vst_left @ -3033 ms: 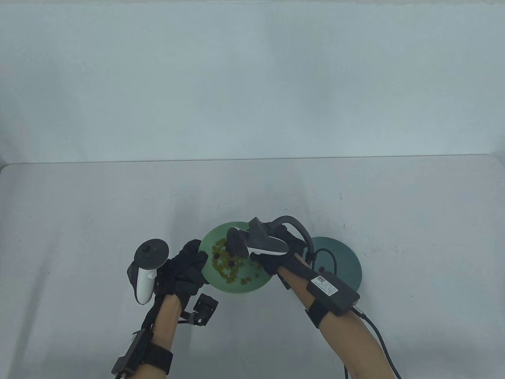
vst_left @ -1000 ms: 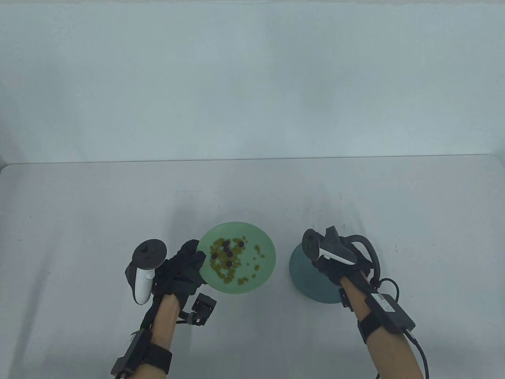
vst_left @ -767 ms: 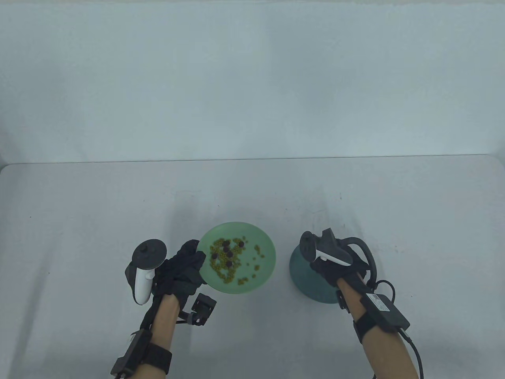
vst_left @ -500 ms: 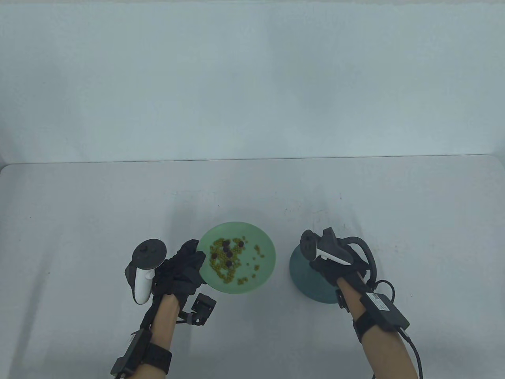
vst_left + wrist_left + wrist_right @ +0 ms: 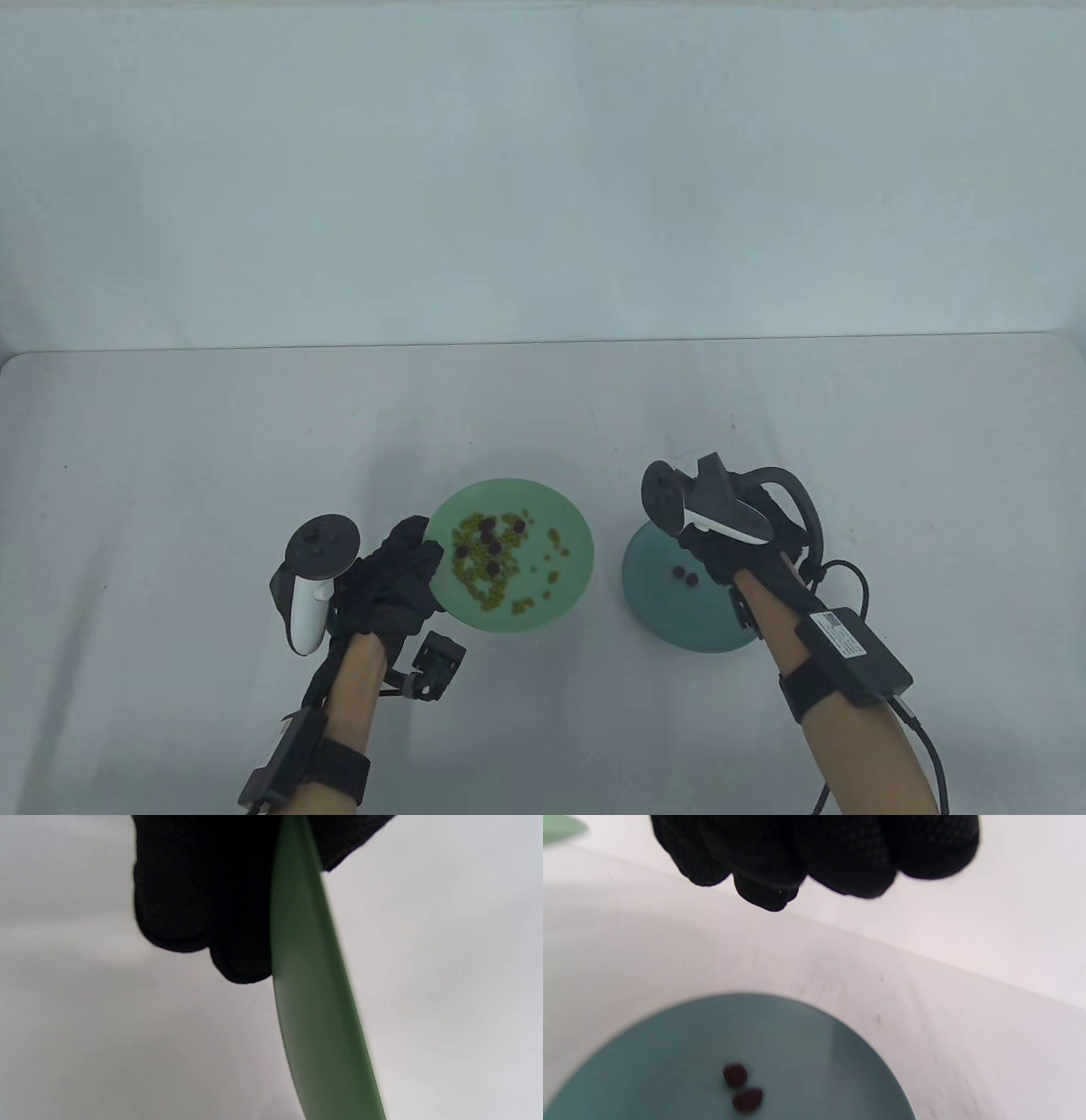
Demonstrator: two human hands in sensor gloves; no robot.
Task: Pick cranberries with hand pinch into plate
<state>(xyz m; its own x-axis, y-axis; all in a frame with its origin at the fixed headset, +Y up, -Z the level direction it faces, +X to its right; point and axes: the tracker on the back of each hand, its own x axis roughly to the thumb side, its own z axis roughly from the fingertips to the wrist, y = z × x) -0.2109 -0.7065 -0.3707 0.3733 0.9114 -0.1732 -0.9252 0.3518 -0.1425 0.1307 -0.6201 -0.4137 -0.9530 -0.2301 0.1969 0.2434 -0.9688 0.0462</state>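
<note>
Cranberries: two on teal plate, right; more among green beans in light green plate. Left hand grips its left rim. Right hand above teal plate, fingers curled together, holding nothing visible; wrist view shows gap.

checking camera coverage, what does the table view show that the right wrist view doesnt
Only the table view shows the left hand gripping the edge of the light green plate, with its green bits and dark cranberries. Only the right wrist view shows the right hand's fingertips from below, above the table past the plate's far edge, holding nothing visible. Both show the teal plate with two cranberries on it.
</note>
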